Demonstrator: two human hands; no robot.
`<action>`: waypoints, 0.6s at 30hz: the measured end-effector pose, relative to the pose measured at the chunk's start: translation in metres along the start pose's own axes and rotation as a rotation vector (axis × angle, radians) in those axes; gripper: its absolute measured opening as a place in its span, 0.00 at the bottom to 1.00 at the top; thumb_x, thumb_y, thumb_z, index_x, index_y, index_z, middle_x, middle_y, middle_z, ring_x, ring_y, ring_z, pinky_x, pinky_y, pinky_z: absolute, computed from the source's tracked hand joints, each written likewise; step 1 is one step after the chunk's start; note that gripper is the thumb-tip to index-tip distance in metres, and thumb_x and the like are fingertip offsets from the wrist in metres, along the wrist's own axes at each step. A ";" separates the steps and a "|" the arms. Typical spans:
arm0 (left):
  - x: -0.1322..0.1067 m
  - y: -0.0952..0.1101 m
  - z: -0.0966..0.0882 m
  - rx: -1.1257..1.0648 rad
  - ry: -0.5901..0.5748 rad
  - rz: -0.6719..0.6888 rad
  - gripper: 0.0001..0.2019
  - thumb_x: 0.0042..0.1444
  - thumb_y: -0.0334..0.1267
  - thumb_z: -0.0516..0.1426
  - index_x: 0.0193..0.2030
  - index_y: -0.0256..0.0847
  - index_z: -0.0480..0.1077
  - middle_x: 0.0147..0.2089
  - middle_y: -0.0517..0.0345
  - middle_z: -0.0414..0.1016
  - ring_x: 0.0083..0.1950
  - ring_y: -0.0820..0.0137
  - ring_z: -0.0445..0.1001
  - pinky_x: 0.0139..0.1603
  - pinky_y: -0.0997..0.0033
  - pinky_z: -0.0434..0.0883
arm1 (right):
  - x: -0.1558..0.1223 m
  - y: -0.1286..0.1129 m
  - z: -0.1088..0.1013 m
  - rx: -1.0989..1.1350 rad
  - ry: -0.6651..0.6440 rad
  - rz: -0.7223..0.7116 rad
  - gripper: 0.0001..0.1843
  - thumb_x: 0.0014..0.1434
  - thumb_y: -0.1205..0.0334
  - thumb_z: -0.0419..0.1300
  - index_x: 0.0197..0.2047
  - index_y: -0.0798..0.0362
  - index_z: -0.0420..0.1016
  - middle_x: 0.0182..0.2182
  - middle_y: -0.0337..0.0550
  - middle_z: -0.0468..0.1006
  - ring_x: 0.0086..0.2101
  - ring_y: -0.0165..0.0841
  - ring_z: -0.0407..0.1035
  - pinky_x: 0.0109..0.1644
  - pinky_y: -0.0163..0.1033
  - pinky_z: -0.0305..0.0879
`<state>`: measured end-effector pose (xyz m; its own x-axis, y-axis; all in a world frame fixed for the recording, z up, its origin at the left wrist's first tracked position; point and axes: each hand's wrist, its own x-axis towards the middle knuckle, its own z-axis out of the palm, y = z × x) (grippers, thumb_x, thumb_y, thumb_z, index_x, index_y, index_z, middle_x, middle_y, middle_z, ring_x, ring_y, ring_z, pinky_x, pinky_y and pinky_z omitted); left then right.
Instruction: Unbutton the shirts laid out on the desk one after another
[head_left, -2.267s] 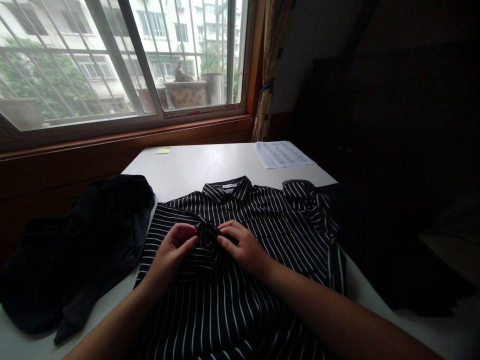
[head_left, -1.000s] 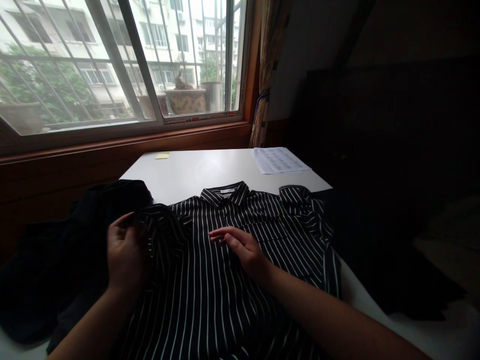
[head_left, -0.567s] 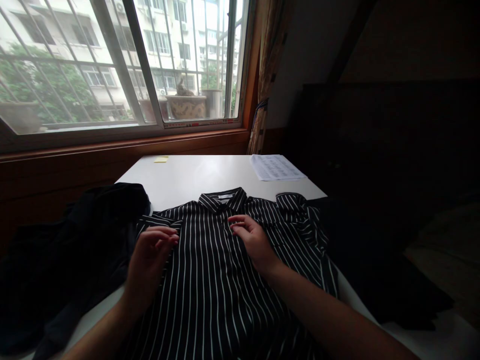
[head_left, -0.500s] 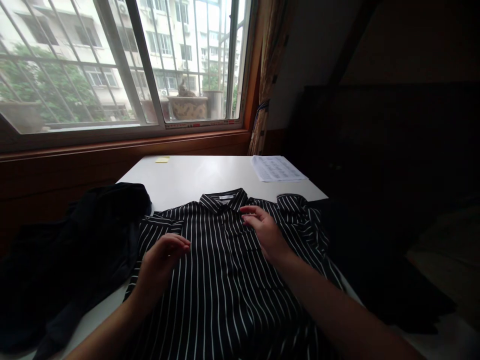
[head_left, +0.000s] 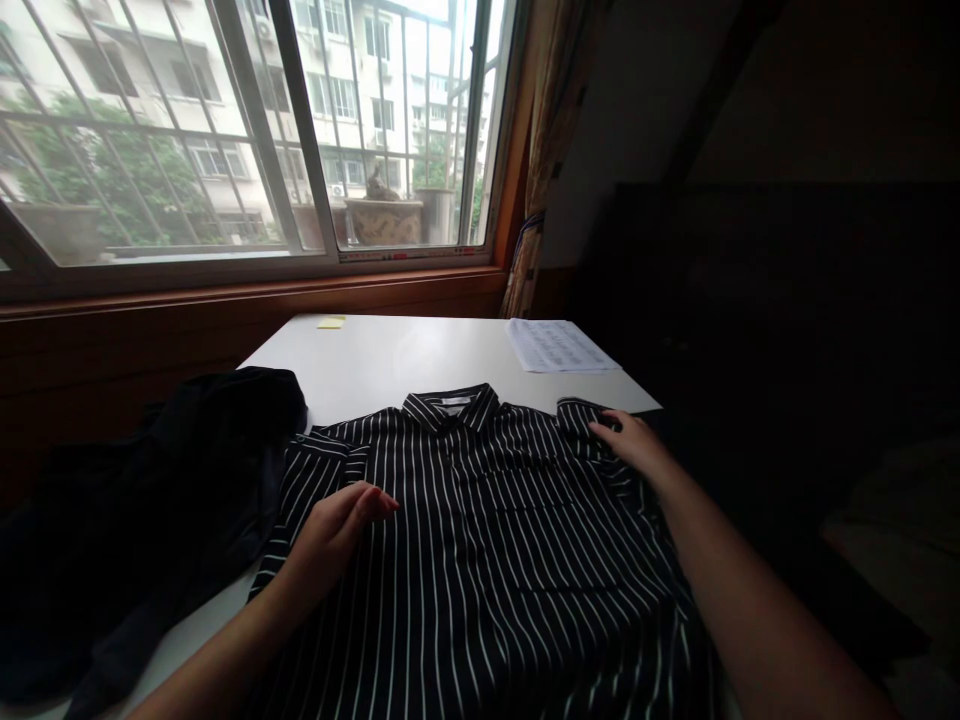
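Head view, right hand (head_left: 631, 440) at striped sleeve (head_left: 576, 420)

Room lies past collar (head_left: 480, 408); dark clothing (head_left: 187, 480) blocks left.

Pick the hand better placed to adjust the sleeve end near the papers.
Likely the right hand: it is at that sleeve end, while the left hand is over the opposite side of the striped shirt.

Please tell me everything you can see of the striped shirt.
The striped shirt, dark with white lines, looks like thin cloth. It lies front up on the white table, rumpled, collar at the far end, a pale label inside. Both sleeves are folded up, cuffs near the shoulders. The right hand is at one cuff, the left hand over the front, its contact unclear.
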<state>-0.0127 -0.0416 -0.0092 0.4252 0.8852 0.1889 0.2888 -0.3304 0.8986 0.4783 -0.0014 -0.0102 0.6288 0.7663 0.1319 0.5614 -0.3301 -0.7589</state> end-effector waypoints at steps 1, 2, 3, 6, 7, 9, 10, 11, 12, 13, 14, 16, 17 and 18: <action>0.000 0.001 0.000 0.008 0.000 0.002 0.18 0.70 0.47 0.48 0.42 0.40 0.75 0.41 0.52 0.79 0.43 0.63 0.77 0.46 0.63 0.73 | 0.003 0.004 0.000 0.019 -0.015 0.032 0.25 0.45 0.59 0.70 0.48 0.58 0.77 0.46 0.58 0.77 0.50 0.51 0.72 0.58 0.55 0.64; 0.000 0.002 0.000 0.019 0.000 0.004 0.17 0.69 0.47 0.48 0.42 0.40 0.75 0.42 0.52 0.78 0.43 0.63 0.77 0.46 0.63 0.73 | 0.004 0.006 0.000 0.045 -0.029 0.059 0.29 0.45 0.58 0.70 0.51 0.57 0.75 0.46 0.57 0.78 0.47 0.49 0.73 0.54 0.53 0.68; 0.000 0.003 0.000 0.031 -0.001 0.006 0.17 0.69 0.47 0.49 0.42 0.40 0.75 0.42 0.52 0.78 0.43 0.63 0.77 0.46 0.64 0.73 | 0.005 0.008 -0.001 0.075 -0.040 0.082 0.33 0.46 0.56 0.71 0.55 0.57 0.73 0.45 0.57 0.78 0.45 0.47 0.75 0.50 0.50 0.71; 0.000 0.006 0.000 0.056 -0.001 0.013 0.15 0.69 0.46 0.50 0.42 0.41 0.74 0.41 0.53 0.77 0.43 0.63 0.76 0.46 0.64 0.72 | 0.003 0.007 -0.004 0.176 -0.069 0.132 0.38 0.47 0.54 0.70 0.59 0.59 0.68 0.43 0.58 0.80 0.39 0.45 0.77 0.41 0.46 0.75; 0.000 0.007 0.000 0.059 -0.001 0.015 0.15 0.69 0.46 0.50 0.42 0.41 0.74 0.41 0.53 0.77 0.43 0.63 0.76 0.46 0.64 0.72 | 0.002 0.006 -0.005 0.210 -0.077 0.140 0.36 0.47 0.56 0.69 0.58 0.60 0.69 0.41 0.57 0.81 0.38 0.45 0.78 0.39 0.46 0.75; 0.000 0.008 0.000 0.059 -0.002 0.021 0.15 0.69 0.45 0.50 0.42 0.41 0.74 0.41 0.53 0.77 0.43 0.63 0.76 0.46 0.64 0.72 | -0.002 0.003 -0.006 0.272 -0.081 0.133 0.31 0.46 0.61 0.69 0.54 0.59 0.73 0.38 0.54 0.82 0.36 0.44 0.78 0.38 0.45 0.75; 0.000 0.008 0.000 0.058 -0.002 0.022 0.15 0.69 0.45 0.50 0.42 0.41 0.74 0.41 0.53 0.77 0.43 0.63 0.76 0.46 0.65 0.72 | -0.003 0.001 -0.007 0.298 -0.075 0.118 0.27 0.46 0.62 0.68 0.51 0.59 0.75 0.36 0.53 0.82 0.36 0.43 0.78 0.38 0.44 0.75; 0.000 0.007 0.000 0.058 -0.003 0.023 0.15 0.69 0.45 0.50 0.42 0.41 0.74 0.41 0.53 0.77 0.43 0.63 0.76 0.46 0.65 0.72 | -0.004 -0.002 -0.007 0.320 -0.058 0.097 0.23 0.46 0.64 0.67 0.48 0.58 0.77 0.35 0.51 0.82 0.36 0.43 0.78 0.39 0.44 0.75; 0.000 0.007 0.000 0.059 -0.002 0.025 0.14 0.68 0.45 0.50 0.42 0.41 0.74 0.41 0.53 0.78 0.43 0.63 0.76 0.46 0.65 0.72 | -0.005 -0.004 -0.007 0.338 -0.029 0.070 0.20 0.47 0.64 0.66 0.45 0.57 0.78 0.34 0.50 0.82 0.37 0.43 0.78 0.40 0.44 0.75; 0.000 0.007 0.000 0.062 0.000 0.026 0.14 0.68 0.45 0.50 0.42 0.41 0.74 0.41 0.53 0.78 0.43 0.62 0.76 0.46 0.65 0.72 | -0.005 -0.008 -0.007 0.352 0.012 0.038 0.18 0.48 0.63 0.65 0.44 0.57 0.78 0.35 0.49 0.82 0.38 0.43 0.78 0.42 0.44 0.75; -0.001 0.007 0.000 0.069 0.003 0.025 0.14 0.68 0.45 0.50 0.42 0.41 0.74 0.41 0.53 0.78 0.43 0.62 0.76 0.45 0.65 0.72 | -0.007 -0.013 -0.008 0.362 0.062 0.006 0.16 0.50 0.61 0.64 0.43 0.56 0.79 0.37 0.49 0.82 0.41 0.43 0.77 0.45 0.44 0.74; -0.001 0.007 -0.001 0.085 0.003 0.027 0.14 0.68 0.45 0.50 0.42 0.42 0.74 0.41 0.53 0.78 0.43 0.62 0.77 0.46 0.65 0.72 | -0.012 -0.028 -0.010 0.372 0.169 -0.067 0.16 0.54 0.58 0.62 0.45 0.54 0.78 0.41 0.48 0.81 0.46 0.43 0.74 0.52 0.45 0.70; -0.001 0.007 -0.001 0.092 0.001 0.029 0.14 0.68 0.45 0.50 0.42 0.42 0.75 0.41 0.53 0.78 0.44 0.62 0.77 0.46 0.65 0.73 | -0.018 -0.038 -0.011 0.359 0.223 -0.130 0.16 0.56 0.57 0.61 0.46 0.53 0.78 0.44 0.47 0.80 0.48 0.42 0.73 0.55 0.46 0.68; -0.001 0.008 -0.001 0.098 0.000 0.030 0.14 0.68 0.45 0.50 0.42 0.42 0.75 0.42 0.53 0.78 0.44 0.62 0.77 0.46 0.65 0.73 | -0.026 -0.050 -0.012 0.341 0.259 -0.207 0.15 0.57 0.56 0.60 0.46 0.51 0.78 0.45 0.46 0.79 0.50 0.42 0.72 0.58 0.47 0.66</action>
<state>-0.0115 -0.0446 -0.0023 0.4348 0.8745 0.2148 0.3586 -0.3870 0.8495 0.4403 -0.0115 0.0322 0.6602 0.6196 0.4245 0.5079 0.0480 -0.8601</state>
